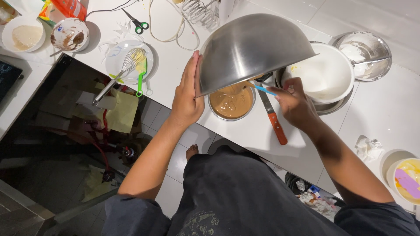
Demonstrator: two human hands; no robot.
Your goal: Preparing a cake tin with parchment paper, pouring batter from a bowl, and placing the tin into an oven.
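The left hand [187, 98] lies flat and open against the rim of a large steel bowl [249, 50], which is tipped steeply on its side above the white bench [245, 131]. Light-brown batter runs from the bowl's lip down into a small round tin [231, 102] that stands on the bench right beneath it, already well filled. The right hand [294, 104] is closed around the blue handle of a spatula [262, 88], whose far end reaches under the bowl's rim where the batter comes out.

A knife [271, 114] with a reddish-brown handle lies on the bench between the tin and the right hand. Just behind that hand sits a white bowl [326, 72] nested in a steel one, and further off a steel bowl with white powder [367, 54].

On the left part of the bench, a plate [114, 65] carries a whisk [120, 72] and a green-handled spatula [141, 72]. Beyond it lie green-handled scissors [138, 24] and a looped white cord [168, 26]. At the far left corner stand a red and orange packet [65, 8], a small bowl smeared with chocolate [69, 35], and a white bowl of pale mix [24, 35]. By the right edge are a crumpled tissue [368, 148] and a bowl with yellow cream and a lilac scraper [407, 180].
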